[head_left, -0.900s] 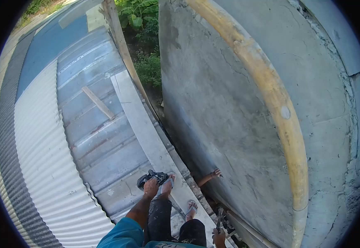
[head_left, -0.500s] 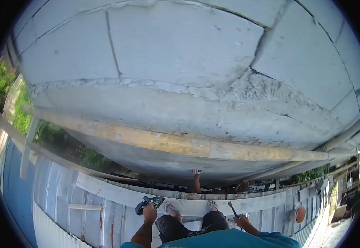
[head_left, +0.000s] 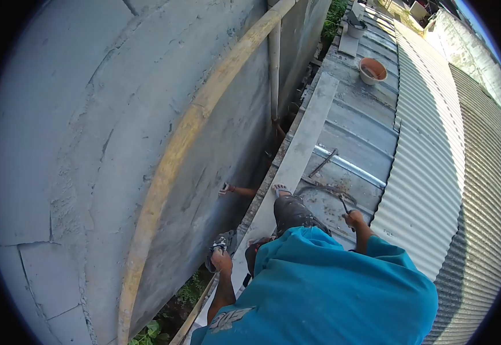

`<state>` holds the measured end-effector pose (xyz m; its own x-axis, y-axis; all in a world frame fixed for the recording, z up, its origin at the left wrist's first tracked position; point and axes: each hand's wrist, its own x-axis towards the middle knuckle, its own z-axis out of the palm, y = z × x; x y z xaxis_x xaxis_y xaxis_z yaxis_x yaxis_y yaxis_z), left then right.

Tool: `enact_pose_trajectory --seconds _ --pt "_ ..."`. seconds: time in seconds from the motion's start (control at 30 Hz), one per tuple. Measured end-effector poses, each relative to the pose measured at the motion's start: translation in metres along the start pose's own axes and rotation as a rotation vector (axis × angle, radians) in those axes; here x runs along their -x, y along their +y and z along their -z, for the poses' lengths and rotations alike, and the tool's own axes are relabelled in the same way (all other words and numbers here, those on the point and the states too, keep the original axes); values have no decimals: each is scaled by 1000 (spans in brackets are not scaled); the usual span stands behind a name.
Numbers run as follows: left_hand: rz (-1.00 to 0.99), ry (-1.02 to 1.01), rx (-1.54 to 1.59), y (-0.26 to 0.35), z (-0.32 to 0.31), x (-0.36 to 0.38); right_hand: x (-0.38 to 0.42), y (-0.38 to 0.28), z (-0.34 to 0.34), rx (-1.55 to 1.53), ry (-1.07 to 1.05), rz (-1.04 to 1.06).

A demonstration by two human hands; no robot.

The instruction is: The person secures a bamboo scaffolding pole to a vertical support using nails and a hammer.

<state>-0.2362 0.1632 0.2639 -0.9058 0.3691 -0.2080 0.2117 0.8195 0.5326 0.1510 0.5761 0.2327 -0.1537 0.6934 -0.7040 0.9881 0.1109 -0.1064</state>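
I stand on a pale ledge [head_left: 299,150] between a grey rendered wall [head_left: 89,115] and a metal roof. My left hand [head_left: 223,263] grips a black object [head_left: 218,244] by the wall, over the gap at the ledge's edge. My right hand [head_left: 354,219] is out to the side over the roof, closed on a thin metal tool [head_left: 343,203]. Another person's hand [head_left: 226,188] reaches up out of the gap and presses against the wall, just ahead of my feet. My teal shirt hides my lower body.
A yellowed pipe [head_left: 176,155] curves across the wall and a white pipe [head_left: 274,57] runs down it. Corrugated roofing [head_left: 434,144] slopes away to the right. A terracotta bowl [head_left: 372,70] and a loose metal rod [head_left: 323,163] lie on the flat roof sheets. Plants show below the gap.
My view has swung right, from facing the wall to looking along the roof. Both hands keep hold of their objects. The other person's hand stays on the wall.
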Motion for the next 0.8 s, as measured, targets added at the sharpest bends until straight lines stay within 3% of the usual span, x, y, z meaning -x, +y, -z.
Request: enact_pose_trajectory --seconds 0.2,0.33,0.43,0.5,0.57,0.7,0.8 --pt "-178 -77 44 86 -42 -77 0 33 -8 -180 -101 -249" --pt "-265 -93 -10 203 -46 -126 -40 33 -8 -317 -242 -257" --pt "-376 -93 16 260 -62 -163 -71 16 12 -367 -108 -228" --pt "-445 -114 39 300 -71 -185 -79 -22 69 -329 -43 -174" --pt "-516 -161 97 341 -83 -199 -115 -46 84 -561 190 -93" --pt "-759 -244 134 435 -81 -209 -106 -174 221 -1072 101 159" --pt "-934 -357 218 501 -92 -211 -81 -249 295 -1177 3 250"
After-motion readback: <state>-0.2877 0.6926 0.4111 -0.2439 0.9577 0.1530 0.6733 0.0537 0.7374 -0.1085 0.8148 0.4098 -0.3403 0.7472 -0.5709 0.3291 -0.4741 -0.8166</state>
